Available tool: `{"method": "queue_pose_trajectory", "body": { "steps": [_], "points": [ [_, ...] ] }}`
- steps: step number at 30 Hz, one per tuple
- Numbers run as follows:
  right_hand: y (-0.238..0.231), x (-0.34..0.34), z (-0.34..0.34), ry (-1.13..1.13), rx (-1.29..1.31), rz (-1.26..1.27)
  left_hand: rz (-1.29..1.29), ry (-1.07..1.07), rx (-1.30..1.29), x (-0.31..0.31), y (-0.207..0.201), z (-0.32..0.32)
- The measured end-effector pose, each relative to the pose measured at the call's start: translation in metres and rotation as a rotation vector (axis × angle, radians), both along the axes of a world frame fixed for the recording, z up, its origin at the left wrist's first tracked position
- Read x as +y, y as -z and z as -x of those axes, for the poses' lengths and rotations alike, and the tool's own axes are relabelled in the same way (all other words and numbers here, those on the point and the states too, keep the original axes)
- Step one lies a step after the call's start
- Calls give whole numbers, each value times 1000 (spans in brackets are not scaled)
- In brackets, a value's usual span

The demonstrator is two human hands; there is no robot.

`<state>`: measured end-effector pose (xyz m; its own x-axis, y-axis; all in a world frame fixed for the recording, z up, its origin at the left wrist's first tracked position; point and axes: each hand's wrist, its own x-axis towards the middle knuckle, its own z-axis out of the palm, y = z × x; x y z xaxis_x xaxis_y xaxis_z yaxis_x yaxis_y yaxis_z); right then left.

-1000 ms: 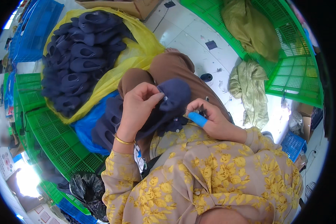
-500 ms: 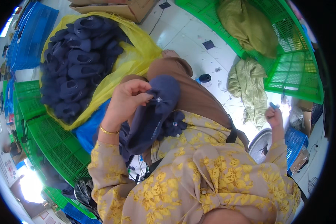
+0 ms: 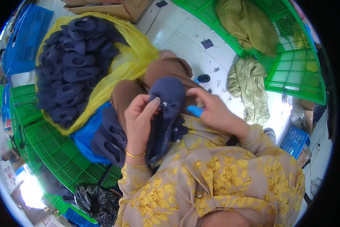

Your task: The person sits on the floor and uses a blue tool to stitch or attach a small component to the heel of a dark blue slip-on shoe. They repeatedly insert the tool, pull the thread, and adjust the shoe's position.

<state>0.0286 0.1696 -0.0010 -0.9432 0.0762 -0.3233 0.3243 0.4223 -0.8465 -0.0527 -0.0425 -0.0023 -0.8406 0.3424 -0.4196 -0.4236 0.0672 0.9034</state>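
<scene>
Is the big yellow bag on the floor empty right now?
No, the yellow bag is heaped with dark navy shoe uppers, spread open on the floor to the person's left.

Two hands: left hand, right hand, both on one navy shoe upper. One blue-handled tool. One yellow bag with a pile of navy uppers, too many and too overlapped to count, well over a dozen. Second smaller pile on one blue bag, count unclear. Two olive cloths. One dark thread spool. One black bag. One gold bangle.
</scene>
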Motion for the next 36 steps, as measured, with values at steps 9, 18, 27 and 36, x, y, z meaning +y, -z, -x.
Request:
{"method": "queue_pose_trajectory", "body": {
  "steps": [9, 18, 27, 36],
  "points": [
    [-7, -8, 28, -2, -205, 715, -47, -136, -87, -2, 12, -8],
    [24, -21, 32, -335, 714, -424, -184, -132, -282, -10, 18, 0],
    [26, -28, 39, -402, 557, -136, -218, -308, -390, -13, 23, -4],
    [21, -24, 26, -180, 253, 154, 115, -216, -119, -6, 10, -11]
  ]
}}
